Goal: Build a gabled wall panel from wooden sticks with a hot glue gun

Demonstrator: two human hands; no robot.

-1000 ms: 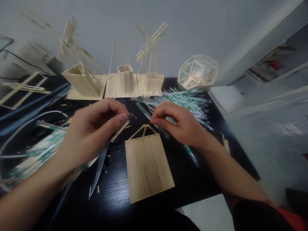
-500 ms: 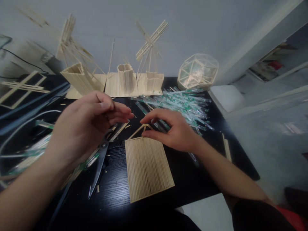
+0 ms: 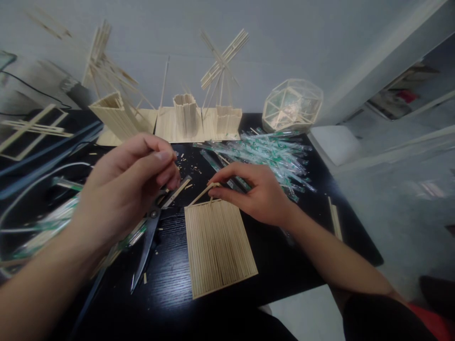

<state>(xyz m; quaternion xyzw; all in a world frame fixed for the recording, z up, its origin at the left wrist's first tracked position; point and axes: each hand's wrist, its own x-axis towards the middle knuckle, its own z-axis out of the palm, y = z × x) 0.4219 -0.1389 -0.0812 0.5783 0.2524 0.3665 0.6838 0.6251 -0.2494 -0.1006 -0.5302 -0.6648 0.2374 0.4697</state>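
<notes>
A flat panel of thin wooden sticks (image 3: 220,246) lies on the black table, with a small triangular stick frame (image 3: 200,195) rising at its far edge. My right hand (image 3: 261,194) pinches the peak of that frame between thumb and fingertips. To the left, my left hand (image 3: 131,180) hovers above the scissors (image 3: 147,241), its fingers curled and the thumb against the index finger. Whether anything small sits in that pinch, I cannot make out. The scissors' handles are partly hidden behind the left hand.
Stick-built windmill models (image 3: 188,118) stand at the back by the wall. Right of them sits a faceted stick ball (image 3: 293,106). Plastic wrappers (image 3: 273,156) are heaped behind my right hand. Wood scraps lie about, and loose sticks (image 3: 334,220) rest near the right edge.
My left hand has drawn back slightly to the left, its stretched fingers now curled in to meet the thumb. The right hand keeps its pinch on the frame's peak, its thumb shifted slightly up.
</notes>
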